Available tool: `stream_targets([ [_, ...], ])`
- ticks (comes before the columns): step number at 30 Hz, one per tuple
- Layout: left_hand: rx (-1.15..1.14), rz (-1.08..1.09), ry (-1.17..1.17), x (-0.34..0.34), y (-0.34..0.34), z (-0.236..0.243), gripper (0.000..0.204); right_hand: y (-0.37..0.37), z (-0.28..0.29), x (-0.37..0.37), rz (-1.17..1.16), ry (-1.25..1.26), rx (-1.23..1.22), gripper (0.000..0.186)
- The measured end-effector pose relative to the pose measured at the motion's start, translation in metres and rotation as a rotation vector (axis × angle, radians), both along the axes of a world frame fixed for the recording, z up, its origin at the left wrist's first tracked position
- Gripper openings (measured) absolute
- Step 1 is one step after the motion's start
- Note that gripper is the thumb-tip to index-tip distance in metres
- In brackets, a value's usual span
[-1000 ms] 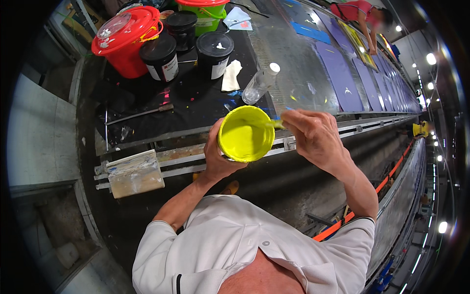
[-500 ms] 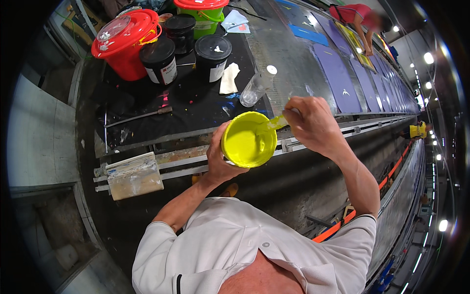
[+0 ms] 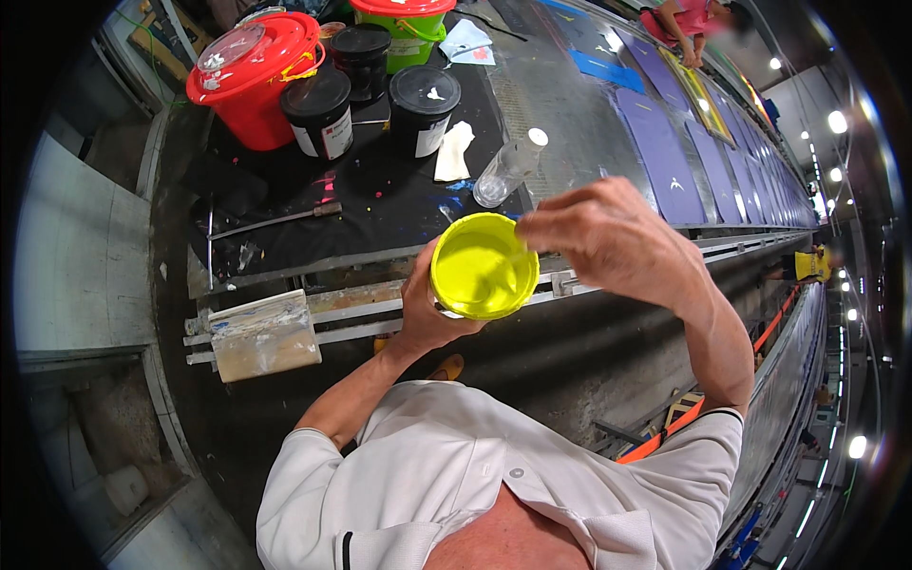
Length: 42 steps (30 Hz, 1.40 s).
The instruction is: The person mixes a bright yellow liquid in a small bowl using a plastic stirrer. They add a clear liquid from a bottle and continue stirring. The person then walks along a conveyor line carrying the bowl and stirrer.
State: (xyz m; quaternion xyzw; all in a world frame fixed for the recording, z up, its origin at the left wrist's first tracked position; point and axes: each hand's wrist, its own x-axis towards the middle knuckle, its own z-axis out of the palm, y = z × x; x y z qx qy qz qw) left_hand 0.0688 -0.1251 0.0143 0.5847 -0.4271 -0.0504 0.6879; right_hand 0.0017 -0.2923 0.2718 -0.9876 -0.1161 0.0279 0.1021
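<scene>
My left hand is wrapped round the side of a tub held in front of my chest. Bright yellow paint or ink fills much of it and coats the inner wall and rim. Above the tub's right edge my right hand is closed on a yellow-coated stirring stick. Most of that stick is hidden behind the fingers, and its lower end is blurred in the yellow. Beyond the tub, a clear plastic bottle with a white lid and a crumpled white cloth rest on the table.
Black lidded tubs, a red bucket and a green bucket crowd the table's far left. A long-handled tool lies nearer. A scraper-like block sits on the rail. Purple panels line the long table; a co-worker leans over it.
My right hand has swung a little left and lower, turning over the tub's rim and covering the stick. The co-worker's hands have moved back from the yellow frame.
</scene>
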Motion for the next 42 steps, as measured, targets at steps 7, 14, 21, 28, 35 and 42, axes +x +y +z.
stream_targets([
  [7, -0.012, -0.033, 0.029, -0.002, -0.004, 0.002, 0.1, 0.015, -0.023, 0.006, 0.043, -0.101, 0.068, 0.034],
  [14, 0.026, -0.004, -0.012, 0.005, 0.003, 0.001, 0.098, 0.008, 0.001, -0.005, 0.055, 0.074, -0.081, 0.033],
  [21, -0.018, -0.028, 0.031, 0.004, -0.002, 0.004, 0.097, 0.001, -0.021, -0.001, 0.015, -0.13, -0.105, 0.03],
  [28, 0.008, 0.046, -0.003, 0.006, 0.002, -0.005, 0.098, 0.006, -0.029, -0.025, -0.289, 0.121, 0.5, 0.014],
  [35, -0.014, 0.018, -0.012, 0.005, -0.004, -0.001, 0.097, 0.003, -0.043, -0.025, -0.353, -0.19, 0.204, 0.015],
  [42, -0.044, 0.014, 0.013, 0.003, -0.004, 0.0, 0.098, 0.01, -0.03, -0.034, -0.403, 0.073, 0.524, 0.012],
])
